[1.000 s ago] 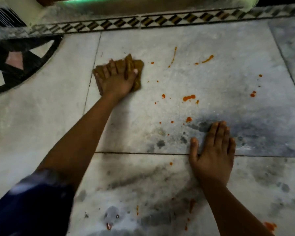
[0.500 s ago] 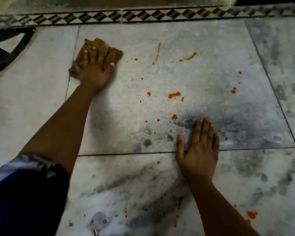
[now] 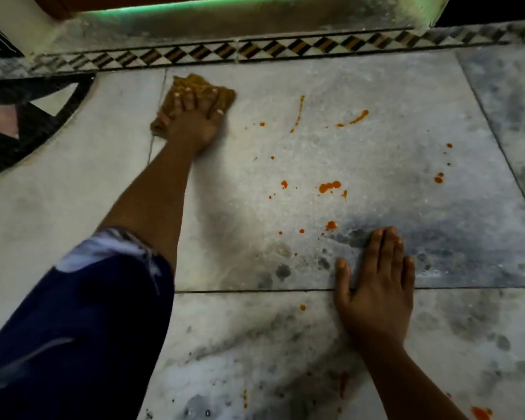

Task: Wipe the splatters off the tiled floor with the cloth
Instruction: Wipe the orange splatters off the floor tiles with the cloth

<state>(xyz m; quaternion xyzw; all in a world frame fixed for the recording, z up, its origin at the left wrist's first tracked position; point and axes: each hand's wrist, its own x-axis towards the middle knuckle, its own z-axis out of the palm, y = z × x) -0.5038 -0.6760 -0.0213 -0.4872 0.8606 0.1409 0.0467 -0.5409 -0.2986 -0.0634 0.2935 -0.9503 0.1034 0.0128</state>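
A brown folded cloth (image 3: pixel 225 93) lies on the grey marble floor (image 3: pixel 406 192) near the far left corner of the big tile. My left hand (image 3: pixel 194 116) presses flat on the cloth with fingers spread. Orange splatters (image 3: pixel 329 187) dot the tile to the right of the cloth, with streaks (image 3: pixel 358 117) farther back and more drops (image 3: pixel 438 178) at the right. My right hand (image 3: pixel 376 286) rests flat on the floor across a tile joint, holding nothing, just right of an orange blob (image 3: pixel 331 225).
A patterned diamond border (image 3: pixel 285 50) and a raised step (image 3: pixel 225 19) run along the far edge. A dark inlay (image 3: pixel 28 122) sits at left. More orange marks (image 3: pixel 479 413) lie on the near tile. My blue sleeve (image 3: pixel 73 328) fills the lower left.
My left hand slid the cloth back toward the far left corner of the tile and has stayed there. The right hand stays planted. The camera shifted.
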